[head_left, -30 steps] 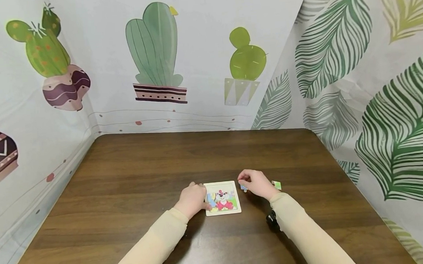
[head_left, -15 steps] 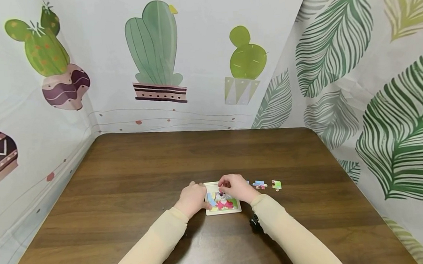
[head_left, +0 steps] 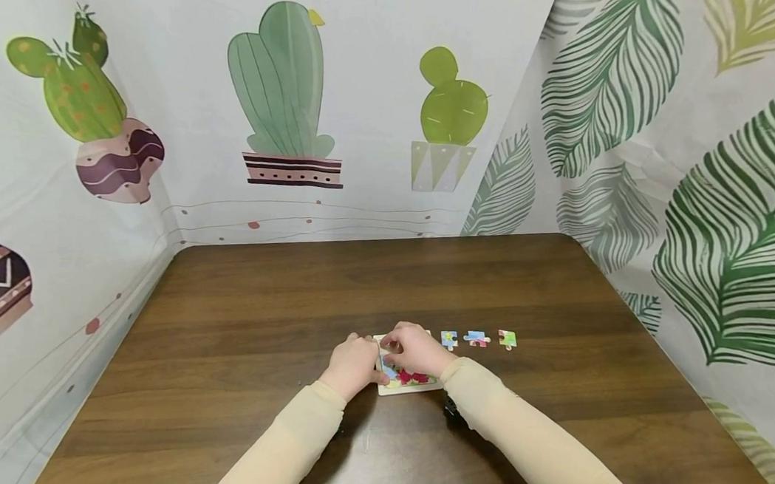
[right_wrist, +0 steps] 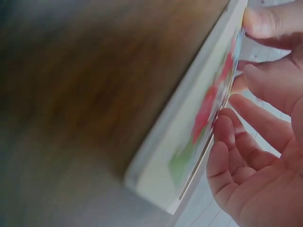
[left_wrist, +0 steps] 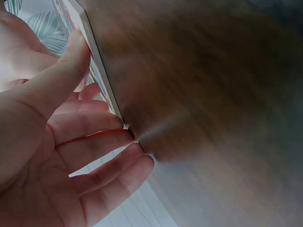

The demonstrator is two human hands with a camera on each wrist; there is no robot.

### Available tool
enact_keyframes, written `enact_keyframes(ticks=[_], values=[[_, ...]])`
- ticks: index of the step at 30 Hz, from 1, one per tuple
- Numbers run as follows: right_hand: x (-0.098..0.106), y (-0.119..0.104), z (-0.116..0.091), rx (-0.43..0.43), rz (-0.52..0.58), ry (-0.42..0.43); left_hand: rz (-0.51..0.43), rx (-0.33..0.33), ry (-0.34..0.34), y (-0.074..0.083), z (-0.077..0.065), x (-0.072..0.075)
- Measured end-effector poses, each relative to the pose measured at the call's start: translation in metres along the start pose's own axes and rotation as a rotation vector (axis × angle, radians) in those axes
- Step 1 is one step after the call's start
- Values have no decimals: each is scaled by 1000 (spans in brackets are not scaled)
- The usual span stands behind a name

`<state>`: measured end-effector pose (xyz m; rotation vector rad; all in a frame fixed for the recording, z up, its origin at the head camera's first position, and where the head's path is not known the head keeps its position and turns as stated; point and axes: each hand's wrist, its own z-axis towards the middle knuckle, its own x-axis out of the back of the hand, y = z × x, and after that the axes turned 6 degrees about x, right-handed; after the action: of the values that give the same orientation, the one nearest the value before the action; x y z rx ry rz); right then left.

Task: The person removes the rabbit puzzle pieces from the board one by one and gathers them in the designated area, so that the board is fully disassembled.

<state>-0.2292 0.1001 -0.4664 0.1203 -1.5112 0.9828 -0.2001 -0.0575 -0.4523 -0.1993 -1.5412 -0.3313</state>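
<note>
The left hand (head_left: pixel 351 366) rests loosely against the jigsaw tray (head_left: pixel 410 389) on the tabletop (head_left: pixel 377 287) while the right hand (head_left: pixel 417 349) curls above it (any hold is hidden), probably mid-fitting, which calls for careful alignment.

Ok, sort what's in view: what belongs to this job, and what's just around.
Part of the job:
puzzle board
three loose puzzle pieces
left hand, at the board's left edge
right hand, over the board

Just around:
printed backdrop
table, only as work surface
</note>
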Motion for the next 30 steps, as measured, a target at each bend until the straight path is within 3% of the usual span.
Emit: enact_keyframes(ticks=[11, 18, 30], values=[[-1, -10, 2, 30, -38, -4, -20, -6, -10, 0, 0, 1], [-5, -13, 3, -14, -87, -9, -23, -10, -15, 0, -1, 3], [-7, -11, 2, -33, -61, 12, -10, -5, -19, -1, 0, -1]])
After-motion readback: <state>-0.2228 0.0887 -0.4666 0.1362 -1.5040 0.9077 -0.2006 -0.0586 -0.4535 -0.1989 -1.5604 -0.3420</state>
